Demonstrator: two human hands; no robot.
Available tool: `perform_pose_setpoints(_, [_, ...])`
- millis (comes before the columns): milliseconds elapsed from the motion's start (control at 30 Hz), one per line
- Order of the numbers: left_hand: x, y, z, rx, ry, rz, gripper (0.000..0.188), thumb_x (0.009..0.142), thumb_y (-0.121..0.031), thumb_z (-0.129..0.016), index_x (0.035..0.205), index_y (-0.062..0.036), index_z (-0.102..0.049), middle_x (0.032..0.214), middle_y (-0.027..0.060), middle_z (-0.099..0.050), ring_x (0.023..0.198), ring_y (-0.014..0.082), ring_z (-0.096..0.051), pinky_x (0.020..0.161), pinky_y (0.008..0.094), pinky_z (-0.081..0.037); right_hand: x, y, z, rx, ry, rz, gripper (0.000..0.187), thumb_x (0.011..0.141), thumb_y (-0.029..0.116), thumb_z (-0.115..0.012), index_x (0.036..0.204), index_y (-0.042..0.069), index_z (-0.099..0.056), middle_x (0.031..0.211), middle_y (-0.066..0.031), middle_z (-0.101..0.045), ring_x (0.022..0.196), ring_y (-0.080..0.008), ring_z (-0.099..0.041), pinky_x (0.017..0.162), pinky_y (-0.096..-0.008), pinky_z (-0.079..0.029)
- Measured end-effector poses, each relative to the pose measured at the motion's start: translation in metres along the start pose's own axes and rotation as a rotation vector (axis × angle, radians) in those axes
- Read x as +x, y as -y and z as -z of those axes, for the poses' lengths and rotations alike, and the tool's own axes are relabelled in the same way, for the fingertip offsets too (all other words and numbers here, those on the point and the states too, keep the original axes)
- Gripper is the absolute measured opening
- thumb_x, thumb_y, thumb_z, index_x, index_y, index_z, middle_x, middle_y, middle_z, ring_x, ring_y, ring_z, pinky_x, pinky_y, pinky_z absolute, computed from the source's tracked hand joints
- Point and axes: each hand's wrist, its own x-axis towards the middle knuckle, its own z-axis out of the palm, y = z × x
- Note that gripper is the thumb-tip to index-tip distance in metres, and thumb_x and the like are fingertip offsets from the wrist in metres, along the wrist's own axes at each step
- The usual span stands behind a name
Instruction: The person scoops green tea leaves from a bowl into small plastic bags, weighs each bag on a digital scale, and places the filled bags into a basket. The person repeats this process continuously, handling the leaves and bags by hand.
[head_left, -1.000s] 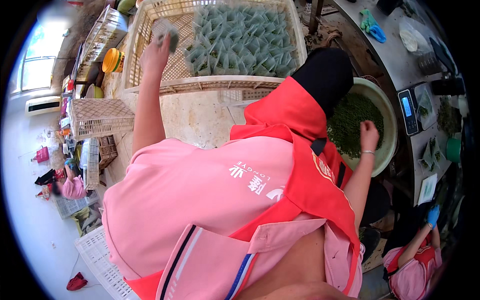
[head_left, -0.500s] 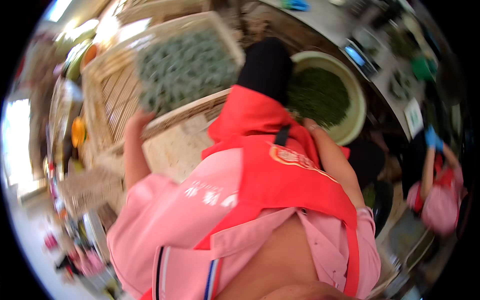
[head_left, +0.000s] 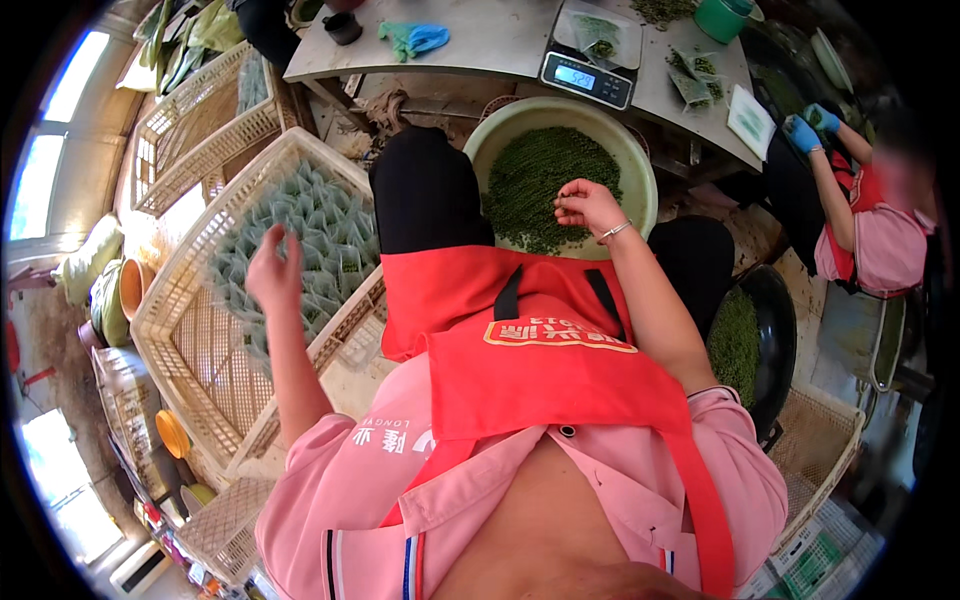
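Tabletop (head_left: 480, 40) ahead, green pieces (head_left: 535, 180) under pinched right fingers (head_left: 572, 203); bags (head_left: 325, 215) under left fingers (head_left: 270, 246) (parted)

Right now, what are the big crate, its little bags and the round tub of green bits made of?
Crate: probably matte cream plastic, from its moulded lattice. Little bags: likely cloudy plastic film; green shows through. Round tub: probably smooth plastic, judging by its even wall.

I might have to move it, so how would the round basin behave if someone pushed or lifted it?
The basin is probably heavy to lift, given the broad green heap inside. It has an even, round outline, so it is likely fairly stiff. The heap looks loose and grainy, so it may slide if tilted.
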Motion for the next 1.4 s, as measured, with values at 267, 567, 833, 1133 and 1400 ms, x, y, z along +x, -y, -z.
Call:
perform_pose_setpoints(267, [0.072, -0.175, -0.073, -0.618, -0.094, -0.498, 0.012, 0.079, -0.020, -0.064, 0.089, -0.0133, -0.063, 0.078, 0.0068, -0.066, 0.071, 0.0254, -0.064, 0.063, 0.0356, -0.050, 0.007, 0.097, -0.011, -0.887, -0.721, 1.047, 0.029, 0.084, 0.015, -0.054, 0.110, 0.002, -0.058, 0.116, -0.0157, -0.056, 0.106, -0.0309, -0.054, 0.091, -0.0373, -0.044])
perform_pose_setpoints(567, [0.109, -0.277, -0.142, -0.738, 0.151, -0.428, 0.017, 0.082, -0.027, -0.062, 0.093, -0.0159, -0.064, 0.078, 0.0061, -0.068, 0.074, 0.0230, -0.066, 0.065, 0.0339, -0.051, 0.100, 0.171, 0.010, -1.306, -0.850, 1.024, 0.026, 0.081, 0.011, -0.053, 0.104, 0.000, -0.058, 0.118, -0.0149, -0.053, 0.110, -0.0320, -0.050, 0.091, -0.0384, -0.045])
perform_pose_setpoints(833, [0.140, -0.288, -0.158, -0.617, -0.497, -0.594, 0.037, 0.072, -0.028, -0.068, 0.102, -0.0120, -0.056, 0.069, 0.0064, -0.063, 0.065, 0.0305, -0.062, 0.062, 0.0401, -0.048, 0.062, 0.208, -0.072, -1.498, -0.376, 1.207, 0.008, 0.077, 0.010, -0.057, 0.079, 0.003, -0.060, 0.087, -0.0113, -0.059, 0.086, -0.0294, -0.057, 0.076, -0.0373, -0.048])
perform_pose_setpoints(1133, [0.120, -0.290, -0.165, -0.470, 0.040, -0.410, 0.029, 0.078, -0.020, -0.054, 0.108, -0.0199, -0.055, 0.078, 0.0113, -0.066, 0.067, 0.0313, -0.064, 0.057, 0.0434, -0.049, 0.089, 0.176, -0.092, -1.534, -0.170, 0.682, 0.015, 0.076, 0.006, -0.053, 0.086, 0.000, -0.064, 0.094, -0.0170, -0.061, 0.094, -0.0322, -0.058, 0.081, -0.0392, -0.048])
perform_pose_setpoints(1400, [0.120, -0.289, -0.166, -0.409, -0.019, -0.558, 0.039, 0.078, -0.020, -0.057, 0.116, -0.0183, -0.052, 0.080, 0.0094, -0.066, 0.065, 0.0313, -0.063, 0.056, 0.0425, -0.048, 0.076, 0.165, -0.092, -1.509, -0.175, 0.692, 0.016, 0.076, 0.003, -0.049, 0.085, 0.000, -0.063, 0.092, -0.0170, -0.062, 0.087, -0.0331, -0.060, 0.078, -0.0390, -0.049])
